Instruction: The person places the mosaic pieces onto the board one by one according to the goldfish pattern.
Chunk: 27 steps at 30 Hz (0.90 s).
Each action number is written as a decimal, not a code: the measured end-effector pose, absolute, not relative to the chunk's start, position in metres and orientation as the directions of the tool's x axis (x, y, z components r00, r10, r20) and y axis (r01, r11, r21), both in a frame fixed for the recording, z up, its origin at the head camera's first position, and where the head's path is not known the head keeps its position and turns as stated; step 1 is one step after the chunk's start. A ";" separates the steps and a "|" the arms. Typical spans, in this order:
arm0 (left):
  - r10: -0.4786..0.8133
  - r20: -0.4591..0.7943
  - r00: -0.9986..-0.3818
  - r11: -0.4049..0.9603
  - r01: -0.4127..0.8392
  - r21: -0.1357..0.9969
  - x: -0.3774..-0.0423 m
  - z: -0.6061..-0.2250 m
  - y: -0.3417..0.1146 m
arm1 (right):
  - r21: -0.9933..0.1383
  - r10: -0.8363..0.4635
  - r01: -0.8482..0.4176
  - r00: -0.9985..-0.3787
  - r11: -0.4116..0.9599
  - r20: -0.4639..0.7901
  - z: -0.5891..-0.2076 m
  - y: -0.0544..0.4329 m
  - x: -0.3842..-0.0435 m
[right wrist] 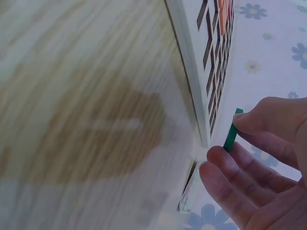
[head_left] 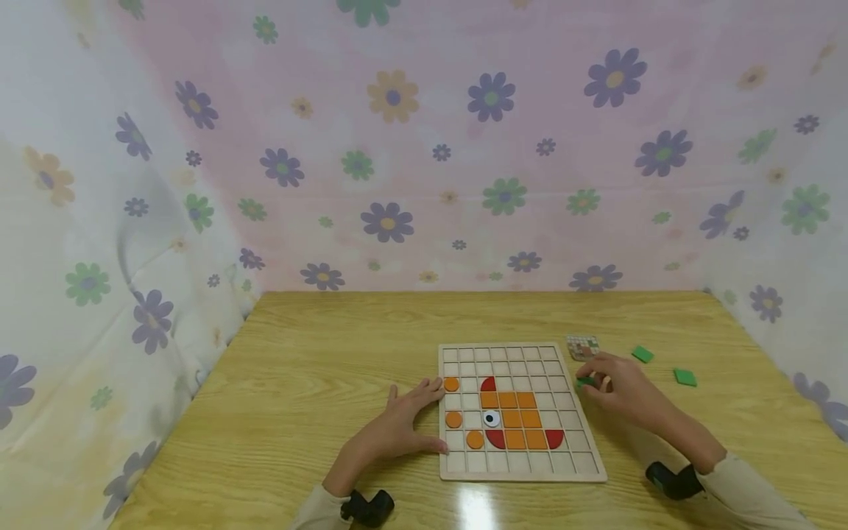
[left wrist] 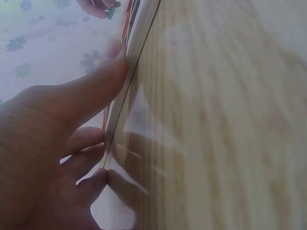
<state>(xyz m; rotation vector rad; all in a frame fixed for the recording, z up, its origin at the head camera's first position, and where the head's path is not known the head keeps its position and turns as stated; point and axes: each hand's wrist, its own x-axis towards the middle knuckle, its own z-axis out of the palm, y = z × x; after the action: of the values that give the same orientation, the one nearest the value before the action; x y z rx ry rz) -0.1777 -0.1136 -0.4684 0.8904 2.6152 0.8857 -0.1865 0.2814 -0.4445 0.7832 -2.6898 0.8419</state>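
A wooden grid board (head_left: pixel 523 476) lies on the table. Its cells hold orange squares (head_left: pixel 509 418), red quarter-round pieces (head_left: pixel 555 439), an eye tile (head_left: pixel 491 419) and, toward the left side, three orange discs (head_left: pixel 453 419). My left hand (head_left: pixel 400 423) rests at the board's left edge with thumb and fingers spread along it. Just beyond the right edge, my right hand (head_left: pixel 623 389) pinches a small green tile (right wrist: pixel 232 134) between thumb and fingers. The right wrist view shows that tile edge-on, raised over the table.
A small patterned card (head_left: pixel 583 348) lies off the board's upper right corner. Two loose green tiles, one farther back (head_left: pixel 642 354) and one nearer (head_left: pixel 685 377), lie right of it. Flowered cloth (head_left: pixel 437 243) hangs behind and on both sides of the wooden table (head_left: pixel 298 383).
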 end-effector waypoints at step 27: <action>0.610 -0.040 -0.792 0.643 0.465 0.608 -0.176 -0.463 -0.112 | -0.501 -0.506 -0.583 -0.810 0.639 0.296 -0.446 0.250 -0.217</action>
<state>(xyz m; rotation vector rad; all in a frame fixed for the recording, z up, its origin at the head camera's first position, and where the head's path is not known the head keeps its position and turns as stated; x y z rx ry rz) -0.1759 -0.1118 -0.4630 0.8728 2.6229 0.8705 -0.2170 0.2498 -0.4461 0.9107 -2.7265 0.9025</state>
